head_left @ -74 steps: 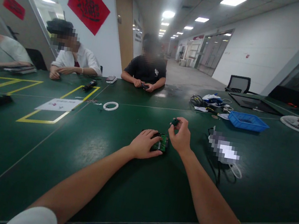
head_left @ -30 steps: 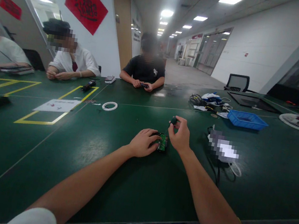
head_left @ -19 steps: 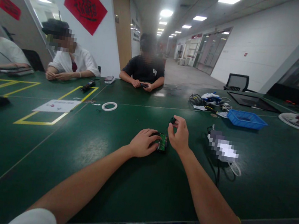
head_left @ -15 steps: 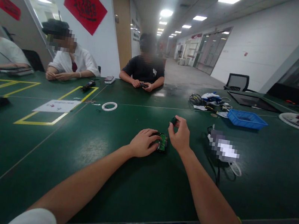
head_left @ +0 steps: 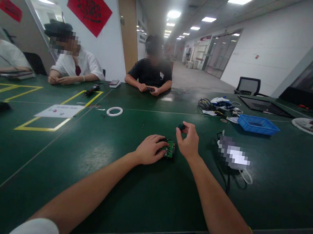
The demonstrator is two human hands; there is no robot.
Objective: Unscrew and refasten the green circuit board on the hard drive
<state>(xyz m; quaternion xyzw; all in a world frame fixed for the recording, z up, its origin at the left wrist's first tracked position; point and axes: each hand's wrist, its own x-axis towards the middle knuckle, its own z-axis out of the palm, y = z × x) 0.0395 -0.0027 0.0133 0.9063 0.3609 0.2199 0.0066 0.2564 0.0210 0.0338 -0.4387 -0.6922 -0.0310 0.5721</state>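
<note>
A small black device with a green circuit board [head_left: 170, 149] lies on the green table [head_left: 144, 194] in front of me. My left hand [head_left: 151, 149] rests over its left side, fingers curled onto it and covering part of it. Just to the right and slightly farther off, my right hand [head_left: 187, 139] is raised above the table. Between its thumb and fingertips it pinches a small dark piece [head_left: 181, 127], whose details are too small to make out.
To the right lie a blurred-out device [head_left: 232, 152] with cables, a blue tray [head_left: 258, 125] and a tangle of cables [head_left: 205, 103]. A white ring [head_left: 114, 111] and a paper sheet [head_left: 60, 111] are on the left. People sit across the table.
The dark piece in my right fingertips has tilted slightly, with a tiny shift of the fingers. My left hand stays where it was on the board device.
</note>
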